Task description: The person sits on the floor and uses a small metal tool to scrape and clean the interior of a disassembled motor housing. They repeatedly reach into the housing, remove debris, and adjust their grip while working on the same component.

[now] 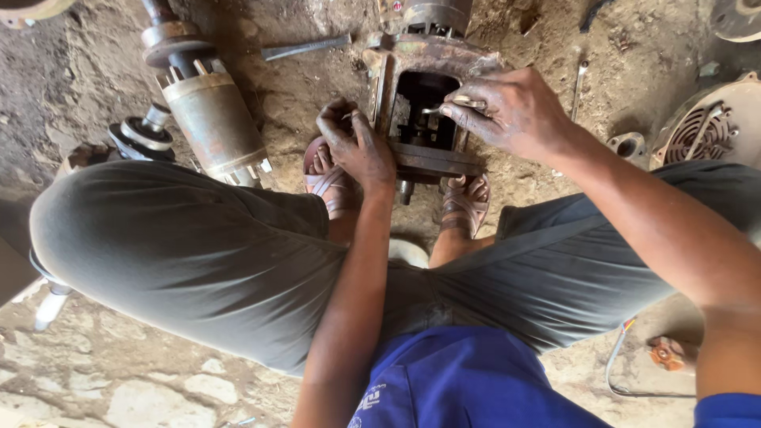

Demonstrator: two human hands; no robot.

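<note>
A rusty motor housing with an open rectangular box stands on the dirt floor between my sandalled feet. My right hand rests on the box's right rim, its fingers pinching a small metal tool that reaches into the opening. My left hand is curled against the left rim of the housing, fingers closed on something small that I cannot make out. My knees in grey trousers spread to both sides below.
A rotor with its shaft lies on the ground at the upper left. A slim metal rod lies above the housing. A vented motor end cover sits at the right edge. A wrench lies in the dirt.
</note>
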